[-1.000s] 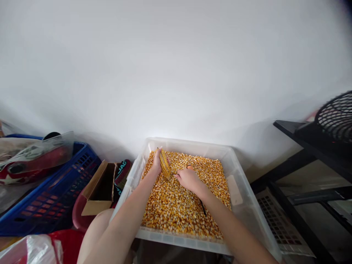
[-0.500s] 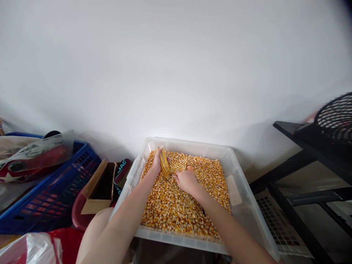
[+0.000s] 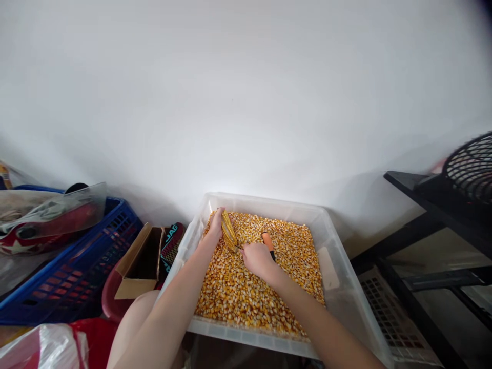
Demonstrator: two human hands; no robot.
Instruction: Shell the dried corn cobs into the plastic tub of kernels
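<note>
My left hand (image 3: 216, 225) is wrapped around an ear of corn (image 3: 229, 233), which is tilted with its lower end towards my right hand. My right hand (image 3: 258, 259) is closed on a thin, dark-tipped tool (image 3: 239, 247); the fist hides the rest of it. The tip meets the lower end of the ear. Below both hands, loose corn kernels (image 3: 246, 292) fill much of a clear plastic bin (image 3: 269, 202). An orange and black handle (image 3: 268, 240) lies on the kernels just beyond my right hand, partly covered by it.
A blue crate (image 3: 69, 266) with bagged items stands at the left. Nearer the bin are an open cardboard box (image 3: 134, 287) in a reddish basin (image 3: 109, 297) and a dark patterned item (image 3: 171, 246). A black rack (image 3: 434, 225) stands at the right, before a white wall (image 3: 246, 102).
My right hand has shifted slightly left and more of the orange and black handle shows. The ear of corn has tilted slightly in my left hand.
</note>
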